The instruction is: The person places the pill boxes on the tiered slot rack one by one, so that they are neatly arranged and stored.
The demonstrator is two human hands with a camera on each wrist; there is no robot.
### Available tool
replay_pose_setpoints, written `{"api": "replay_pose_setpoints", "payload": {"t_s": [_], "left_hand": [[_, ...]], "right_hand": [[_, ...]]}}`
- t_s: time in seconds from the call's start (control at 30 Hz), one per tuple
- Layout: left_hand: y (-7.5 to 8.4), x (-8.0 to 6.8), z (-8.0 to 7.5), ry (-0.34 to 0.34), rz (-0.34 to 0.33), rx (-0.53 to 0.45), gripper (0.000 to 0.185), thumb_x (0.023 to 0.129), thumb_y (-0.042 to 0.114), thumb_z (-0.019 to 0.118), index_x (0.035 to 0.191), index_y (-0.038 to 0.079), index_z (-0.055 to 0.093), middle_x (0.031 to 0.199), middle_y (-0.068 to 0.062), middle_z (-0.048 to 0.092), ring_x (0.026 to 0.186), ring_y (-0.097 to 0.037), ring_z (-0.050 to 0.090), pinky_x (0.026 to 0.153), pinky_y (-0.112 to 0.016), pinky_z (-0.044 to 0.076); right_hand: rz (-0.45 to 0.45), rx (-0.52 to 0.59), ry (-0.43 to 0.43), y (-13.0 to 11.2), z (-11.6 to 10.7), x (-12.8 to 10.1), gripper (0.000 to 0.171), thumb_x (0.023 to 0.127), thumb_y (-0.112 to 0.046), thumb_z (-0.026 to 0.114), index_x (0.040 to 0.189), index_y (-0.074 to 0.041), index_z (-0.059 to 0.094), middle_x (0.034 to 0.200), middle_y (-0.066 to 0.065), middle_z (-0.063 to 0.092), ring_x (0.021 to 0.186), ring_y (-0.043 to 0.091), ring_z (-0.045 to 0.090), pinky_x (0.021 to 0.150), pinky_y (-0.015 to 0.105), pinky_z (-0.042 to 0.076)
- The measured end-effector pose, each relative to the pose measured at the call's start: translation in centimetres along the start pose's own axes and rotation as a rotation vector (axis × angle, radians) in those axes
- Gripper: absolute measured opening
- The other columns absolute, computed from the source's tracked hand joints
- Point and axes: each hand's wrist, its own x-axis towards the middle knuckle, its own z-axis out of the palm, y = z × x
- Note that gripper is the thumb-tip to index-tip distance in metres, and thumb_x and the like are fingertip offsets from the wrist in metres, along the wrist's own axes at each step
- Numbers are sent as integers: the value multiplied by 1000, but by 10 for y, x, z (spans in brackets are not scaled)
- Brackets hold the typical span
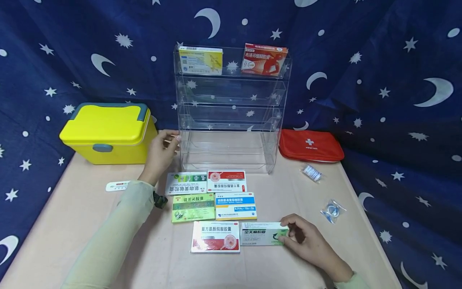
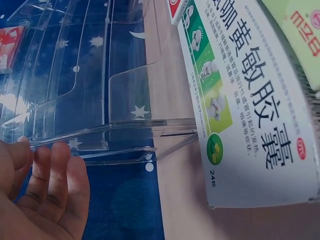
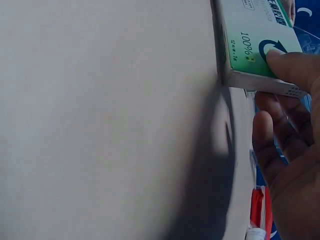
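Head view shows the right hand point(image 1: 306, 241) at the near right of the worktop point(image 1: 72, 224), its thumb and fingers pinching the right end of a pale green medicine box point(image 1: 262, 233) that lies flat there. The right wrist view confirms the grip: the thumb lies on the printed top face of that box point(image 3: 252, 37) and the other fingers point(image 3: 272, 145) curl beside its end.

The left hand point(image 1: 160, 154) reaches to the far left of the box group, fingers fairly straight and resting against the left wall of a clear acrylic rack point(image 1: 231, 112); in the left wrist view the fingertips point(image 2: 47, 165) meet the rack's transparent edge (no curl round it is visible).

Just left of the pale green box lies a red-and-white box point(image 1: 215, 237), touching it. Farther back sit a blue-and-white box point(image 1: 235, 206), a lime green box point(image 1: 192, 207), a second red-and-white box point(image 1: 226, 181) and a white-and-green box point(image 1: 186, 183).

Two more boxes stand on the rack's top tier. A yellow case point(image 1: 108, 134) sits left of the rack and a red first-aid pouch point(image 1: 310, 145) to its right.
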Motion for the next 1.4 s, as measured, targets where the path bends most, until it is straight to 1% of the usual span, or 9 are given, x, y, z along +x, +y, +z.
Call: {"api": "replay_pose_setpoints", "payload": {"t_s": [0.2, 0.37, 0.47, 0.6, 0.83, 0.97, 1.1, 1.27, 1.4], "left_hand": [[0, -1, -1, 3, 1, 5, 30, 104, 25, 60, 128, 8, 62, 107, -8, 65, 85, -23, 66, 72, -29, 60], [0, -2, -2, 7, 3, 2, 30, 104, 26, 61, 128, 8, 62, 106, -8, 65, 85, -23, 66, 71, -29, 59], [0, -2, -2, 6, 4, -1, 30, 104, 26, 61, 128, 8, 62, 106, -8, 65, 85, -23, 66, 71, -28, 59], [0, -1, -3, 12, 7, -2, 29, 104, 25, 60, 127, 7, 62, 106, -9, 64, 85, -24, 66, 70, -27, 59], [1, 2, -1, -1, -3, 7, 28, 104, 26, 60, 127, 9, 63, 106, -8, 63, 86, -23, 67, 73, -31, 60], [0, 2, -1, 4, -22, 11, 28, 104, 26, 60, 127, 10, 62, 105, -8, 62, 86, -23, 67, 73, -32, 60], [0, 2, -2, -3, -13, 10, 29, 104, 27, 60, 127, 9, 62, 105, -8, 62, 86, -23, 67, 73, -32, 60], [1, 3, -3, -3, -15, 13, 28, 104, 26, 60, 127, 10, 62, 105, -8, 61, 86, -23, 67, 74, -32, 60], [1, 3, -3, -6, -24, 17, 28, 104, 26, 60, 127, 10, 62, 106, -8, 60, 86, -23, 67, 74, -33, 60]], "right_hand": [[0, 30, -1, -12, -10, 17, 38, 83, 1, 83, 112, -16, 65, 109, 1, 68, 74, 20, 60, 58, 28, 53], [-68, 10, 74, -23, -22, 58, 42, 80, 10, 82, 112, -12, 66, 114, 4, 66, 86, 15, 62, 68, 26, 55], [-134, 19, 130, -39, -27, 95, 43, 77, 19, 79, 111, -3, 65, 113, 10, 65, 92, 14, 62, 72, 22, 55], [-216, 81, 205, -65, -31, 154, 40, 76, 26, 73, 110, 10, 62, 112, 17, 64, 90, 16, 63, 73, 23, 55], [-343, 160, 287, -86, -45, 268, 37, 85, 14, 75, 119, 3, 65, 110, 9, 69, 92, 20, 67, 69, 24, 56], [-342, 137, 289, -114, -47, 322, 33, 89, 1, 76, 120, -3, 66, 110, 8, 69, 96, 24, 66, 74, 29, 58], [-292, 96, 311, -133, -49, 361, 33, 91, -5, 76, 122, -8, 65, 112, 4, 68, 98, 21, 65, 80, 31, 58], [-206, 17, 285, -145, -47, 391, 35, 92, -6, 76, 125, -12, 64, 119, 1, 66, 103, 19, 65, 89, 30, 56], [-204, -39, 237, -149, -42, 402, 34, 92, -6, 75, 124, -11, 64, 122, -1, 64, 103, 19, 64, 92, 28, 55]]}}
